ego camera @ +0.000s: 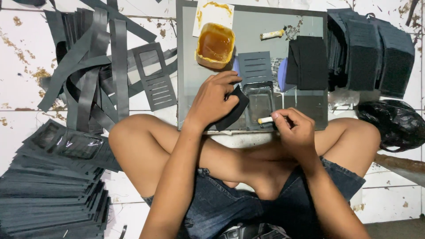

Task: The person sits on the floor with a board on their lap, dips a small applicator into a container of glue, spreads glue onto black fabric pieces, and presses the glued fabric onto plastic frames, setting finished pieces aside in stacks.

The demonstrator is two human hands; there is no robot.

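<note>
Light is even and fairly bright, falling from above with only soft shadows under the arms and legs. The grey work board [310, 110] shows a mild sheen, and the clear windows in the near-left stack [66, 146] catch small glints. Focus is sharp; edges bend slightly.

Bare grey board [305, 106] between the hands and the stacked black pieces [307, 62] — open passage; glue tub [215, 45] and slotted cutout [254, 67] block the far side — strips [88, 71] crowd the left.

Black flap [233, 114] bent; white brush [265, 120] level.
</note>
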